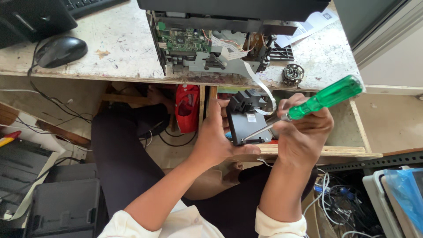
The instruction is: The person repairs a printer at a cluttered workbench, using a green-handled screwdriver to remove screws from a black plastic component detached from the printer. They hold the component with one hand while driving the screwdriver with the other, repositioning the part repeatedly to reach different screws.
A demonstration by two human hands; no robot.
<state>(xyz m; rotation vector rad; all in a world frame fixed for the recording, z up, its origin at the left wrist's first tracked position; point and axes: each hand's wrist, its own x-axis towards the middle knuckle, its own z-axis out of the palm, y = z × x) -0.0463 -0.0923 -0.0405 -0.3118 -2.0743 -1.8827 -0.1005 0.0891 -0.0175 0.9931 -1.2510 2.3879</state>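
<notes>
Plywood edging runs along the front of the desk (110, 48), and just below that lip, out over the person's lap, the left hand (216, 136) grasps a small black printer module (247, 118), fingers wrapped up its left side and thumb along its lower edge. The right hand (304, 132) is clenched around a screwdriver (304, 108) with a translucent green handle; the metal shaft slants down and left, its tip resting on the module's lower face. A white ribbon cable (263, 88) loops from the module up to the opened printer chassis (211, 44) standing on the desk, so the module hangs tethered close under the desk edge. A second plywood strip (343, 150) passes right behind the right hand, leaving little room there. To the left, the space over the dark-trousered knee is open. On the desk, a black computer mouse (61, 50) lies well left of the chassis, a small round metal gear part (293, 74) sits near the front edge to its right, and a sheet of paper (310, 26) lies behind. Under the desk a red object (187, 108) stands beside a wooden upright, with cables trailing. A tangle of wires (339, 198) fills the lower right, and a dark grey plastic casing (66, 205) lies at lower left.
</notes>
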